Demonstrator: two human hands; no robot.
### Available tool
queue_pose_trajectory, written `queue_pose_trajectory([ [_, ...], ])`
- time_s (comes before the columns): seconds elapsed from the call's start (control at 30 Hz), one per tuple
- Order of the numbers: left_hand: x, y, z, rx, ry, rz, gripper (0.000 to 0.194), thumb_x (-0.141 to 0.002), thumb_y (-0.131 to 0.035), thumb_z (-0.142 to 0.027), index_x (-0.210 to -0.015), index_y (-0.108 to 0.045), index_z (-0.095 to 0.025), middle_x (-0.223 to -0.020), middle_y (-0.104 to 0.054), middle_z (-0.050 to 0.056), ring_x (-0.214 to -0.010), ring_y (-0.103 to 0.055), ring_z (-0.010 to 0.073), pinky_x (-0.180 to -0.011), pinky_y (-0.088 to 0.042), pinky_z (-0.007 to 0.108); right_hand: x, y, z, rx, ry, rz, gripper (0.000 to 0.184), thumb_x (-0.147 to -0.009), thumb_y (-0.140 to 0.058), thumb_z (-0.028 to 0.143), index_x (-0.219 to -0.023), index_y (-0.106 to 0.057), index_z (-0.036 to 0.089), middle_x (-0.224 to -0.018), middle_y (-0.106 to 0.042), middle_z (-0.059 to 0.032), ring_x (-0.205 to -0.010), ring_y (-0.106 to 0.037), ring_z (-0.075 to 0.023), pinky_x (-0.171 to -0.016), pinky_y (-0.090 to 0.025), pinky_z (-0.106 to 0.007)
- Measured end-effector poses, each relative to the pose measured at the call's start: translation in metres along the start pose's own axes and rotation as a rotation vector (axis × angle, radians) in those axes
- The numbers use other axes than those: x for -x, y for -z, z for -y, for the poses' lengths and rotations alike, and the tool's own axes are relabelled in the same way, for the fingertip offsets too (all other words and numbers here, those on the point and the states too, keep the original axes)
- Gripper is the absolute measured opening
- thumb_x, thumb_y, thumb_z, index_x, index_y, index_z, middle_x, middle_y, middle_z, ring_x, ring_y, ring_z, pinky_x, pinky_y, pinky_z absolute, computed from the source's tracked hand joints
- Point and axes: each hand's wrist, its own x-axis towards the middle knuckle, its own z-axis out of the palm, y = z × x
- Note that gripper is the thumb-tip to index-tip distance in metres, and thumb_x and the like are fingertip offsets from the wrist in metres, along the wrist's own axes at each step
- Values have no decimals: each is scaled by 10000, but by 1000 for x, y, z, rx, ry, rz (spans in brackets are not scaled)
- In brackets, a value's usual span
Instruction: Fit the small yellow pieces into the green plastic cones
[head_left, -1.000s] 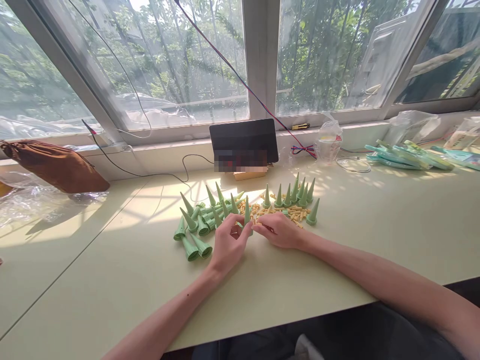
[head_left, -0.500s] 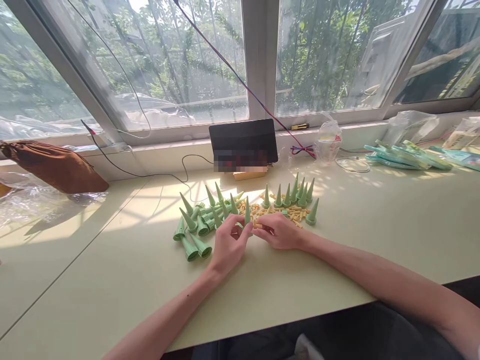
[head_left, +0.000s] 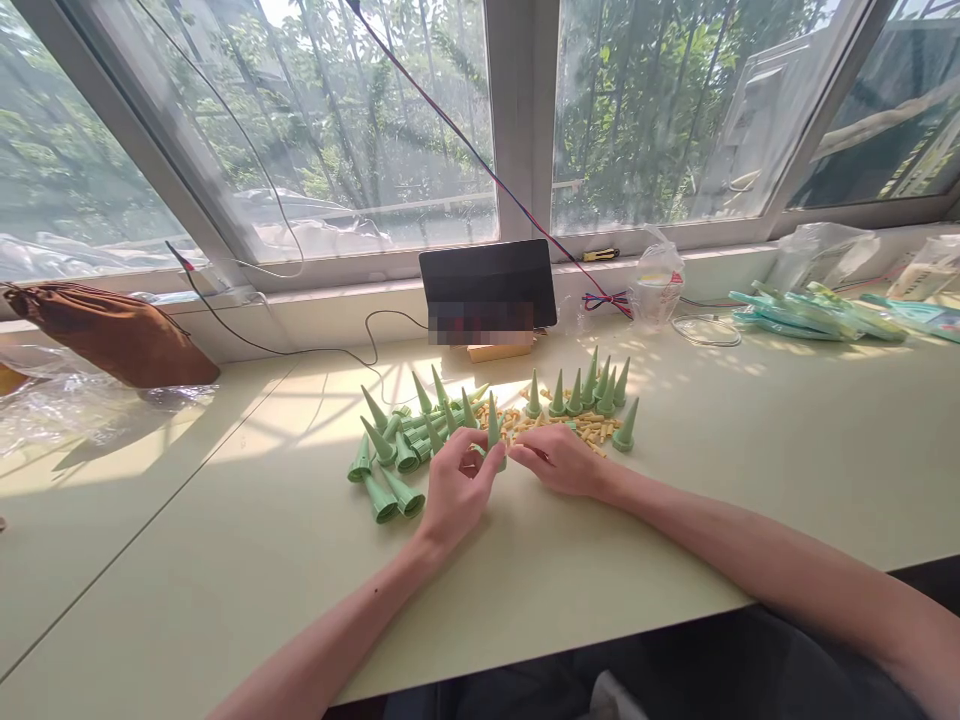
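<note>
My left hand (head_left: 461, 485) is closed around a green plastic cone spike (head_left: 493, 418), which it holds upright with the point up. Close against the cone's lower right side, my right hand (head_left: 559, 460) pinches a small tan peg, mostly hidden by the fingertips. Behind both hands lies a loose heap of tan pegs (head_left: 596, 428). Several more green cones (head_left: 401, 495) lie or stand left of my left hand, some with their hollow ends showing. Beyond my right hand, a group of green cones (head_left: 577, 392) stands points up.
A dark tablet (head_left: 487, 285) leans near the window behind the heap, with a small cardboard box (head_left: 499, 352) below it. A brown drawstring bag (head_left: 112, 335) lies at the left. To the right are a bagged cup (head_left: 658, 285), a coiled white cable (head_left: 705, 330) and teal packets (head_left: 817, 312).
My right hand has brought its fingertips slightly nearer the cone, and the tan peg shows less than before. The cone in my left hand has tilted a little.
</note>
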Motion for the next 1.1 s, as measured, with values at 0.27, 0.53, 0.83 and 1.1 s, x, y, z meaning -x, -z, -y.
queue_pose_trajectory([
  [0.27, 0, 2, 0, -4, 12, -30, 214, -869, -619, -399, -816, -560, -200, -722, -539, -27, -481, -468, 65, -435, -364, 211, 0, -1, 1, -24, 99, -90, 374, -984, -449, 318, -640, -375, 191, -577, -388, 46, -527, -323, -88, -526, -267, -232],
  [0.53, 0, 2, 0, -7, 3, -30, 222, -866, -623, -403, -808, -560, -198, -731, -537, -21, -489, -477, 70, -439, -372, 211, 1, -1, 0, -39, 37, -87, 339, -998, -431, 342, -705, -488, 182, -584, -456, 39, -525, -367, -89, -535, -301, -224],
  [0.83, -1, 2, 0, 3, 2, -30, 231, -862, -623, -413, -821, -566, -193, -758, -554, -10, -501, -490, 76, -445, -382, 208, 0, -1, 0, 6, 74, -93, 416, -1017, -380, 338, -628, -402, 191, -556, -423, 36, -511, -339, -92, -525, -293, -230],
  [1.1, -2, 2, -1, 3, -17, -48, 232, -863, -618, -414, -825, -574, -189, -792, -565, -1, -506, -506, 77, -439, -388, 214, 1, 0, 4, -68, 58, -103, 178, -964, -508, 343, -885, -533, 185, -702, -573, 10, -539, -437, -91, -550, -364, -217],
])
